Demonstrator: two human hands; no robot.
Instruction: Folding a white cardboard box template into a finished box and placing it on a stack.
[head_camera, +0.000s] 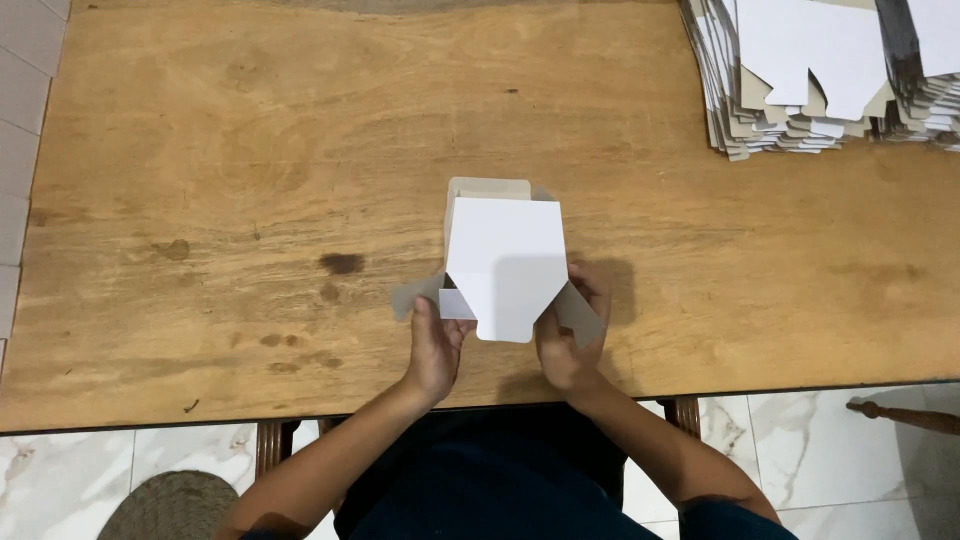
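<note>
1. Box (505, 262): white cardboard, half folded, at the near middle of the table (200, 200); long axis runs away from the person, open flap toward them.
2. Left hand (437, 350) pinches the box's left flap.
3. Right hand (570, 345) grips the right flap.
4. Stack of flat cardboard (790, 80): well apart, far right of the box.

There are two hands, the left hand (436, 347) and the right hand (568, 335), and together they hold one white cardboard box blank (505, 265) that is partly folded. On the one wooden table (230, 200) I count two stacks of flat white blanks, a bigger stack (790, 75) and a second stack (925, 70) cut by the picture edge. How many sheets each stack has, I cannot tell.
</note>
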